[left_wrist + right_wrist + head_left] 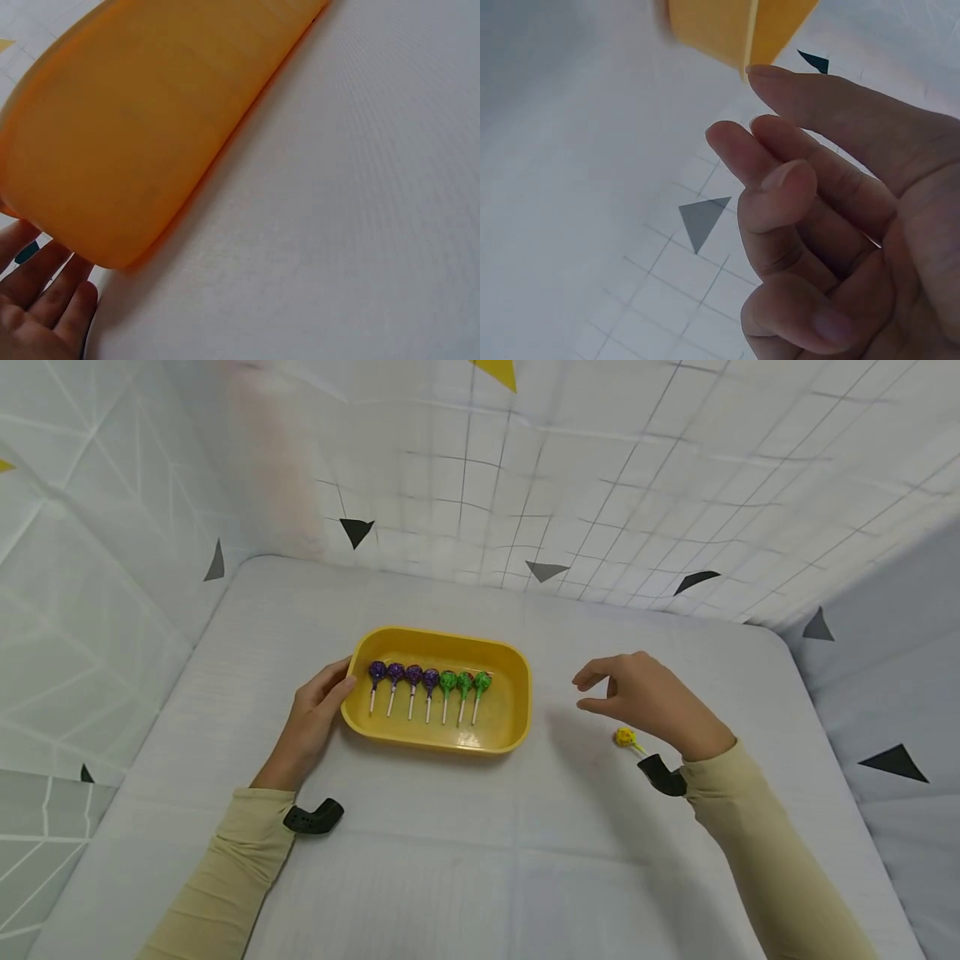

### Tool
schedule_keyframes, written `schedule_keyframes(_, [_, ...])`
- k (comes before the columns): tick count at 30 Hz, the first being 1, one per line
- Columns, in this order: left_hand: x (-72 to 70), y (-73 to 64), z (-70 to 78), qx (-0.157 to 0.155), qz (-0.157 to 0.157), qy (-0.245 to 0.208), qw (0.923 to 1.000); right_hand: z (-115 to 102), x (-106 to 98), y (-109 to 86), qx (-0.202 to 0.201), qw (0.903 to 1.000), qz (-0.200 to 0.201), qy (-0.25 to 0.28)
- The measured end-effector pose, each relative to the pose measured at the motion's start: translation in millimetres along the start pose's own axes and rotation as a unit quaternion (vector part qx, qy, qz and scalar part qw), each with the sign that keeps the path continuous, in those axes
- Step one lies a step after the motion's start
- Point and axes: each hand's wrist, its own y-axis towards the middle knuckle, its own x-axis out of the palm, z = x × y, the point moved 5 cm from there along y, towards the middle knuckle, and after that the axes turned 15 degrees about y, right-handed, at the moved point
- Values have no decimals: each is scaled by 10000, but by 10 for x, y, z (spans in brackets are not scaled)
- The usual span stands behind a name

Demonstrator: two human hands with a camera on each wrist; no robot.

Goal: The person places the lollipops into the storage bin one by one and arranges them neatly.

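Note:
A yellow tray (435,739) lies on the table with lollipops in a row inside it. Several have purple wrappers (413,673); to their right are three with green wrappers (465,682). My left hand (311,718) holds the tray's left end, its thumb at the rim; in the left wrist view its fingers (56,292) touch the outer wall. My right hand (645,702) hovers right of the tray with nothing in it, thumb and index finger apart, the other fingers loosely bent (780,195). Below it, a yellow lollipop (625,737) rests on the table, its stick partly hidden by the wrist device.
The table (480,860) has a pale cloth cover. Behind it hangs a white patterned sheet (570,485) with grid lines and triangles, and more sheeting stands at both sides. A black device (313,817) is worn on the left wrist, another (663,775) on the right.

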Motion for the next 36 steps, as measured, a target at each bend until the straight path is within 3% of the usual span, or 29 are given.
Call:
schedule_keyframes(25, [20,0,-1,-48,-17,49,10000,706,159,-305,526,9980,11,352])
schedule_keyframes(36, [8,-1,-6,-74,5,52,10000,909,188,-406,834,9950,45,542])
